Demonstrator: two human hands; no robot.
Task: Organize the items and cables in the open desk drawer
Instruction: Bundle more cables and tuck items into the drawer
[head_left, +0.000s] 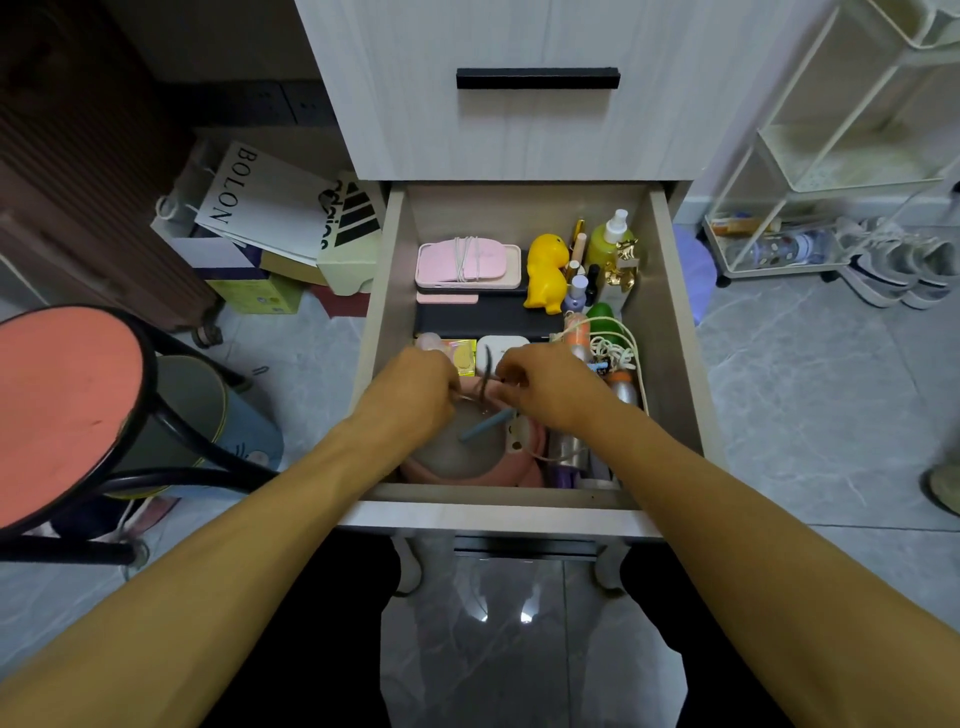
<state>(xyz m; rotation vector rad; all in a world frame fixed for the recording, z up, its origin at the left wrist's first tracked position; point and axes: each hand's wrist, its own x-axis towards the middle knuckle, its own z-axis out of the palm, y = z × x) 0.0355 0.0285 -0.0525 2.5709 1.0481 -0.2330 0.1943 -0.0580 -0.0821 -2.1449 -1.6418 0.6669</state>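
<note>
The open drawer holds many items. My left hand and my right hand meet over its front half, both with fingers curled, pinching a thin dark cable between them. Beneath them lies a pink round container with a grey lid, with a blue stick on it. A pink case wrapped in white cord lies at the back left, and a yellow duck toy stands beside it. A loose white cable sprawls at the right side.
Bottles, including a green spray bottle, stand at the drawer's back right. A closed drawer with a black handle is above. A red stool stands left, bags and boxes behind it, and a white wire rack with shoes stands right.
</note>
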